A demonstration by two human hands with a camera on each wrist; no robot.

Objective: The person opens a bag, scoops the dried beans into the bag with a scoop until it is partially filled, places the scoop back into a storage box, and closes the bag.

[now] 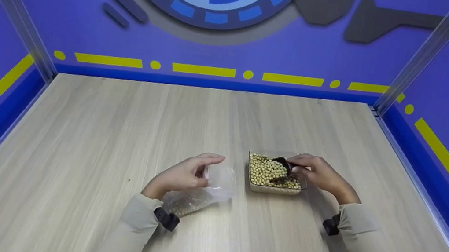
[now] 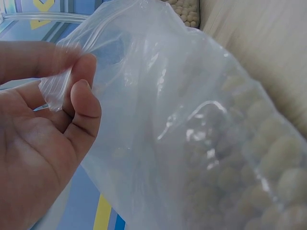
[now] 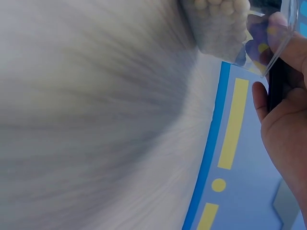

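Left hand (image 1: 183, 175) is pinching the mouth of the zip bag (image 1: 221, 184), right hand (image 1: 323, 176) is clamped on the black scoop (image 1: 283, 162), which sits in the soybeans (image 1: 261, 170) in the clear container (image 1: 272, 190), just right of the bag. I'd lift the scoop level and hold that bag mouth wide. Mind the container's rim coming out; the counter (image 1: 116, 136) edges are well away, with lots of room behind both.

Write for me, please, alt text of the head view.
The right hand holds a dark scoop in a clear box of beans; the left hand holds a plastic bag of beans. Blue walls stand behind the table.
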